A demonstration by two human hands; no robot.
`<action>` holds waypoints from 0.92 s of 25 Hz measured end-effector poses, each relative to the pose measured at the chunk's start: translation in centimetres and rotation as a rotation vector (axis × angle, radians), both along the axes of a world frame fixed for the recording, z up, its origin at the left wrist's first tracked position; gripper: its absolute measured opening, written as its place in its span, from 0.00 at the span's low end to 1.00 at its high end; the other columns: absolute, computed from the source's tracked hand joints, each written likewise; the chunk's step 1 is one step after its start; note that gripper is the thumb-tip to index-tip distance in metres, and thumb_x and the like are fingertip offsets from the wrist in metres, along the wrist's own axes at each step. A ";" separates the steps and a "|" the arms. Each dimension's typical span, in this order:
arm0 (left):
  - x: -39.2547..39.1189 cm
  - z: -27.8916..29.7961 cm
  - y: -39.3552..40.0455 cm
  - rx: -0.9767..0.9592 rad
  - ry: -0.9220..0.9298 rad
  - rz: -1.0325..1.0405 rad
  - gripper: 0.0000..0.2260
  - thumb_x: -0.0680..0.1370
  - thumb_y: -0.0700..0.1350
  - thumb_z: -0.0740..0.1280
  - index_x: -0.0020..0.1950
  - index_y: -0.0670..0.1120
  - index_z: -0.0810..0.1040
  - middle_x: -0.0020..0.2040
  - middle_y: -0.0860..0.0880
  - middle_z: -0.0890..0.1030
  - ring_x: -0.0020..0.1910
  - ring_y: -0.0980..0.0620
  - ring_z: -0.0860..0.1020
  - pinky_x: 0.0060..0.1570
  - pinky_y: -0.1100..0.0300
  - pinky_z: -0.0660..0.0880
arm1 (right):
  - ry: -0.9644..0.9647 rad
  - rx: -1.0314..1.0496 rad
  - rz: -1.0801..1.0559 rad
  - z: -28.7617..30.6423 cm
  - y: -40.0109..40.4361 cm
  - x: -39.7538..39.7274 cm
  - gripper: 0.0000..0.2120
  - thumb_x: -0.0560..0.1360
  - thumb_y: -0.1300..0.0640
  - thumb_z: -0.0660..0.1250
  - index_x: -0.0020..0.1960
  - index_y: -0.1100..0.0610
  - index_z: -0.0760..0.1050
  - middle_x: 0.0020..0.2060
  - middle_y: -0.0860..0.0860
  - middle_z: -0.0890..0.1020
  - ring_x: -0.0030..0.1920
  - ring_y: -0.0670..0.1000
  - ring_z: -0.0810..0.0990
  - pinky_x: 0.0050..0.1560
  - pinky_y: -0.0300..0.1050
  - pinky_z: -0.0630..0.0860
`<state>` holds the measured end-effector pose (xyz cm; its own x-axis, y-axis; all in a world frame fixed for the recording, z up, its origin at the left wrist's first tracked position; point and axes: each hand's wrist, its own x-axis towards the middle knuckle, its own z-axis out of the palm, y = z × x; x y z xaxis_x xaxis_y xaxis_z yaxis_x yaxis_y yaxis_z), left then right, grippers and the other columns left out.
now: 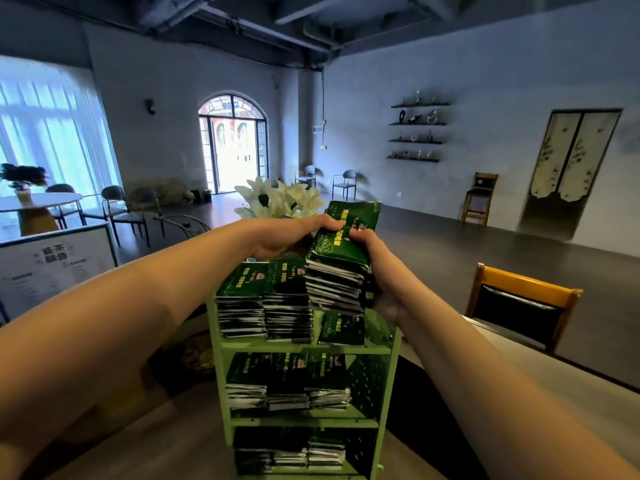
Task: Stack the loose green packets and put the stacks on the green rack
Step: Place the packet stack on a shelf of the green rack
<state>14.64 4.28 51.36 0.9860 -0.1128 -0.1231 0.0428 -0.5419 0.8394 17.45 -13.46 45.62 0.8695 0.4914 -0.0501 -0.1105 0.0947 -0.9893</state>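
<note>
A green rack (218, 344) with three shelves stands in front of me, each shelf holding stacks of green packets. Above the right end of its top shelf I hold a tall stack of green packets (337, 282). My left hand (294, 237) grips the stack's top from the left. My right hand (377, 271) grips its right side, thumb on the top packet. Two stacks (263, 306) stand on the top shelf's left and middle. A single packet (341, 329) lies on the shelf under the held stack.
White lilies (280, 199) stand just behind the rack. A wooden table surface (149, 441) carries the rack. A wooden chair (523, 303) with a dark back is at the right. A white sign board (55, 268) stands at the left.
</note>
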 end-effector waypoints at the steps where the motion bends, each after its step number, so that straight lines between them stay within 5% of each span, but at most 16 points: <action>1: 0.4 -0.2 0.3 0.030 0.011 -0.015 0.25 0.78 0.62 0.62 0.65 0.46 0.77 0.60 0.44 0.83 0.54 0.47 0.80 0.50 0.60 0.73 | -0.005 -0.002 -0.017 -0.2 0.4 0.3 0.23 0.72 0.39 0.65 0.57 0.54 0.80 0.49 0.56 0.86 0.52 0.59 0.84 0.60 0.60 0.78; 3: 1.3 -0.8 0.8 0.103 0.030 -0.042 0.26 0.78 0.65 0.61 0.65 0.46 0.78 0.60 0.44 0.82 0.53 0.49 0.78 0.53 0.57 0.71 | -0.021 -0.028 -0.051 -0.7 0.9 0.9 0.21 0.71 0.40 0.66 0.55 0.54 0.81 0.48 0.55 0.86 0.52 0.59 0.84 0.60 0.61 0.77; 6: 2.1 -1.6 1.0 0.232 0.083 -0.020 0.31 0.77 0.71 0.56 0.67 0.51 0.76 0.68 0.49 0.77 0.65 0.47 0.74 0.70 0.50 0.65 | 0.016 -0.065 -0.042 -1.4 1.4 1.6 0.26 0.67 0.37 0.66 0.56 0.55 0.82 0.48 0.55 0.86 0.54 0.59 0.84 0.62 0.61 0.76; 10: 2.6 -3.2 0.2 0.345 0.114 0.054 0.42 0.73 0.77 0.52 0.75 0.49 0.71 0.72 0.49 0.73 0.69 0.45 0.71 0.73 0.47 0.62 | 0.081 -0.106 -0.041 -2.6 1.5 2.8 0.26 0.68 0.38 0.64 0.57 0.54 0.81 0.51 0.55 0.86 0.55 0.59 0.83 0.63 0.61 0.75; 14: 3.5 -5.7 0.1 0.503 0.018 0.113 0.50 0.61 0.86 0.47 0.51 0.45 0.80 0.51 0.44 0.81 0.53 0.42 0.81 0.60 0.47 0.73 | 0.132 -0.151 -0.019 -4.0 1.2 3.4 0.23 0.72 0.41 0.61 0.56 0.55 0.82 0.52 0.57 0.85 0.56 0.59 0.82 0.64 0.59 0.74; 16: 3.9 -6.3 0.6 0.518 -0.027 0.121 0.54 0.54 0.89 0.45 0.48 0.45 0.80 0.47 0.45 0.80 0.50 0.43 0.82 0.58 0.48 0.73 | 0.149 -0.146 0.008 -4.0 0.9 3.4 0.21 0.75 0.42 0.60 0.54 0.55 0.82 0.49 0.56 0.86 0.50 0.57 0.83 0.57 0.53 0.77; 18: 3.9 -6.3 1.0 0.533 -0.074 0.127 0.48 0.63 0.85 0.49 0.42 0.41 0.80 0.38 0.43 0.79 0.40 0.44 0.80 0.48 0.51 0.75 | 0.146 -0.160 0.029 -3.8 0.8 3.5 0.19 0.77 0.43 0.58 0.52 0.55 0.81 0.40 0.53 0.86 0.41 0.53 0.83 0.44 0.45 0.77; 20: 3.9 -6.2 1.5 0.545 -0.160 0.148 0.34 0.73 0.76 0.57 0.33 0.44 0.72 0.28 0.48 0.68 0.28 0.49 0.69 0.35 0.55 0.65 | 0.135 -0.184 0.018 -3.7 0.9 3.6 0.19 0.78 0.43 0.57 0.50 0.55 0.79 0.34 0.51 0.85 0.37 0.51 0.82 0.38 0.42 0.73; 23: 3.6 -6.0 2.5 0.559 -0.254 0.118 0.32 0.77 0.69 0.61 0.40 0.39 0.80 0.31 0.47 0.72 0.30 0.51 0.70 0.34 0.56 0.64 | 0.144 -0.190 0.001 -3.8 1.3 3.7 0.20 0.77 0.41 0.59 0.53 0.56 0.79 0.35 0.52 0.86 0.39 0.52 0.82 0.40 0.43 0.74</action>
<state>18.21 6.74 45.39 0.9941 0.0126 0.1076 -0.0342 -0.9060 0.4218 21.19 -12.19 41.82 0.8459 0.4625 -0.2655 -0.2521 -0.0920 -0.9633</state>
